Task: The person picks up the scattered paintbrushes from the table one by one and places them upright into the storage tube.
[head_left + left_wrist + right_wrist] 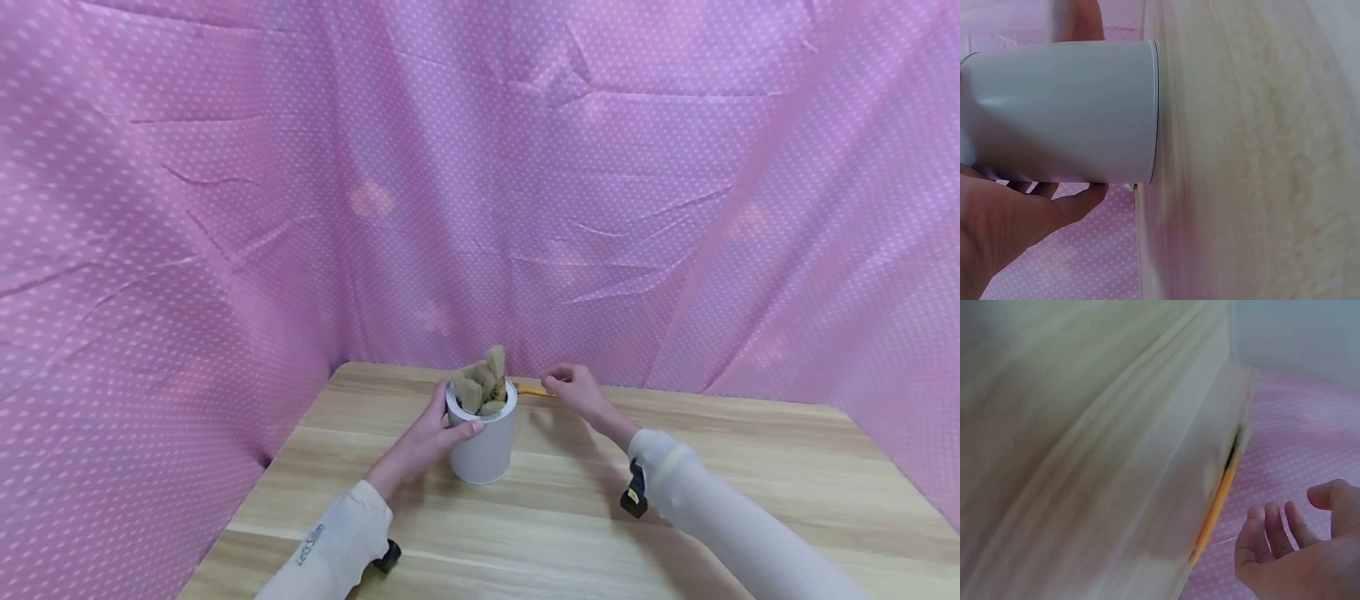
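A white cylindrical container [483, 454] stands upright on the table, and several tan, soft-looking pieces [480, 385] stick out of its top; their kind is not clear. My left hand [433, 429] grips the container's left side near the rim, thumb across the front. In the left wrist view the container's wall [1072, 106] fills much of the picture above the hand [1016, 219]. To the right of the container lies a paintbrush with an orange handle [1215, 509] and pale bristles. Close to its handle end, my right hand [576, 390] hovers with loosely bent fingers, holding nothing visible.
The light wood table [600, 517] ends at the back against a pink dotted cloth [562, 208], which also hangs along both sides. Both sleeves carry a black device [634, 492] at the wrist.
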### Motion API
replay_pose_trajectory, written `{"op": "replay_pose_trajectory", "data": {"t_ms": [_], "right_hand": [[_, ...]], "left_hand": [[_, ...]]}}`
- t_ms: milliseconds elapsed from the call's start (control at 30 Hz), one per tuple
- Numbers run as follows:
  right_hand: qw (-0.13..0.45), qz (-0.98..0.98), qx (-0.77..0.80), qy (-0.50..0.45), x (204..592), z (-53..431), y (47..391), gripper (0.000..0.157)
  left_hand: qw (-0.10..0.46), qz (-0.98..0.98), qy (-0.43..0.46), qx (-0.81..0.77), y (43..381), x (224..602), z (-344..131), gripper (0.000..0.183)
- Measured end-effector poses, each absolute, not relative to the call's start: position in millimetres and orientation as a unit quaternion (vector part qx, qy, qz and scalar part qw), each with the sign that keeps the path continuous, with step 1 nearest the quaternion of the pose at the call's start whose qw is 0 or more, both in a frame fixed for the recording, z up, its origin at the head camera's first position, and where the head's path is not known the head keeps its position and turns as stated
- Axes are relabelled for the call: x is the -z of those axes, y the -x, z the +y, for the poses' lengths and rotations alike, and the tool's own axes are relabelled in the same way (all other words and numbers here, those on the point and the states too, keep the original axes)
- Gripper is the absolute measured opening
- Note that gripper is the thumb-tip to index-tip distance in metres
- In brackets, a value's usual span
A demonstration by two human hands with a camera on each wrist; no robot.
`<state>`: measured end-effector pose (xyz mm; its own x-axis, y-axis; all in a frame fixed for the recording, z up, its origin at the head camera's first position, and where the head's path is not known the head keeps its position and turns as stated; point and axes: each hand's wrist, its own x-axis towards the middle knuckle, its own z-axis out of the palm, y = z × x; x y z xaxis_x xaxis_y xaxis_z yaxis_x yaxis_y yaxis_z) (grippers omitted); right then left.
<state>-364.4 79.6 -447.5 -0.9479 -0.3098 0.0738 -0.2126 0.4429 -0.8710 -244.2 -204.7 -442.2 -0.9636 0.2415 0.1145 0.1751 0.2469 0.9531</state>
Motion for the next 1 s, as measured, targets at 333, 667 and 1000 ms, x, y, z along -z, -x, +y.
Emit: {"op": "replay_pose_trajectory", "data": {"t_ms": [333, 667, 1000], "right_hand": [[-0.036, 0.912, 0.306, 0.271, 474.4, 73.6, 397.6, 0.026], [-0.056, 0.915, 0.209, 0.340, 487.2, 73.6, 405.0, 0.010], [-0.067, 0.892, 0.259, 0.363, 488.2, 85.0, 399.9, 0.009]], "left_hand": [[0.022, 0.797, -0.120, -0.592, 244.4, 443.3, -204.6, 0.104], [0.025, 0.803, -0.139, -0.580, 243.6, 439.4, -205.8, 0.096], [0.035, 0.796, -0.143, -0.587, 247.3, 438.2, -225.8, 0.093]]}}
